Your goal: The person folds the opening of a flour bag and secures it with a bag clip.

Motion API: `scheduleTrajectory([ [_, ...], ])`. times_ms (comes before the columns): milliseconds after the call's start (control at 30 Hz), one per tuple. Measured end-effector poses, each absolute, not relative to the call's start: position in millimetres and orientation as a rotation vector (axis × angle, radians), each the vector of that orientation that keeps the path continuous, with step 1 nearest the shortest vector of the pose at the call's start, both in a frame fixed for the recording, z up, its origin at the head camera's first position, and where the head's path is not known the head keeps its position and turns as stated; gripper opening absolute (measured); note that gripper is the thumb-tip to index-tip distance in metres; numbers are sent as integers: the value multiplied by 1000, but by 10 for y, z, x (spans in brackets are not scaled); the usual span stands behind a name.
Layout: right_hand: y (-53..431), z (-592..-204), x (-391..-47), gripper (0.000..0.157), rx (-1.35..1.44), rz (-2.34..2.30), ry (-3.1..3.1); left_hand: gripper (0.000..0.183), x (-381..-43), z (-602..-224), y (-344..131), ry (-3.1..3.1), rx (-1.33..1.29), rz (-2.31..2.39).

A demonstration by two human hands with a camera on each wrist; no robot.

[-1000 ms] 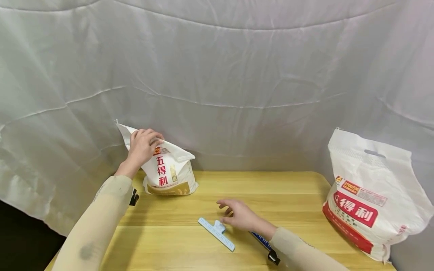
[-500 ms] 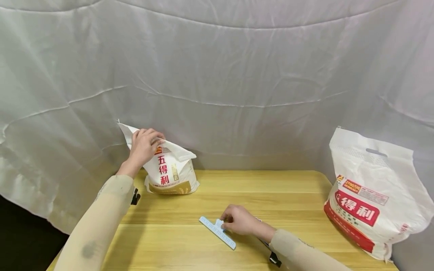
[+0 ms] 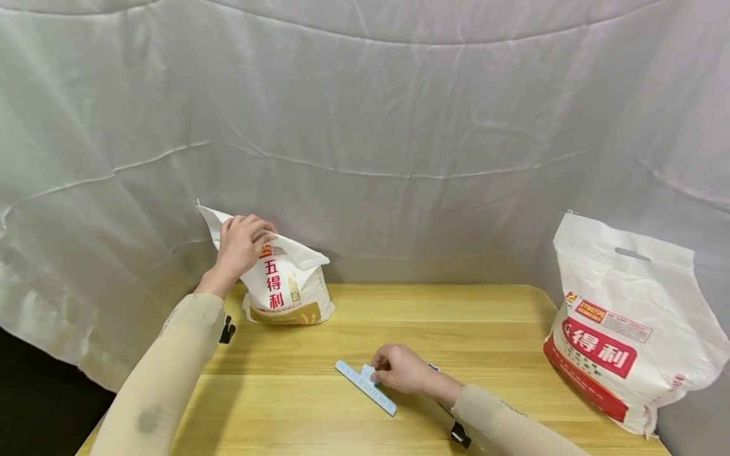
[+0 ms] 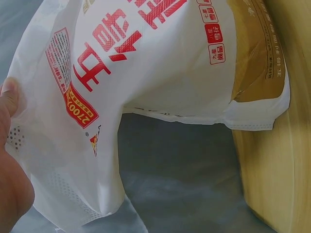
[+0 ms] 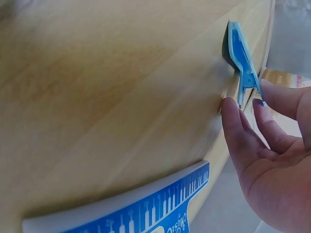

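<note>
Light-blue clip (image 3: 365, 387), first of two, on table (image 3: 285, 405) — pinched by right hand (image 3: 403, 370). Blue clip (image 5: 160, 206), second, nearby. Left white bag (image 3: 291, 282), first of two, gripped near top by left hand (image 3: 241, 243) — right white bag (image 3: 621, 316) well apart.

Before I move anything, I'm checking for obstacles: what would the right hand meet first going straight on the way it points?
The light blue clip, which the right hand pinches. Past it, the line seems to cross the table toward the white bag on the left, though depth is unclear.
</note>
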State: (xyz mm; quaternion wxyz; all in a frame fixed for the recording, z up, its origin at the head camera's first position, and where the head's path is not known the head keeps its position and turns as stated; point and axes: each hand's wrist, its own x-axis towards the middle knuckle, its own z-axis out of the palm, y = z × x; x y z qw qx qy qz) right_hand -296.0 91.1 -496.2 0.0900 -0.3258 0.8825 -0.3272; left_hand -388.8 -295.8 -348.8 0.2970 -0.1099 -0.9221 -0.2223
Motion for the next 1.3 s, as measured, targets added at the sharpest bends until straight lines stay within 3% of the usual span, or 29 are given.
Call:
scheduleTrajectory([
  [333,913,-4927,-2905,9,-884,-1080,2534,9,-3874,-3510,-2969,-2453,-287,-596],
  [967,896,-4821,-2899,42,-888,-1237,2551,10,-3853,-3519,-2948,-2460,-279,-605],
  [1300,832,-4736,-2855,34,-892,-1352,2579,9,-3839,-3547,-2949,-2440,-294,-595],
])
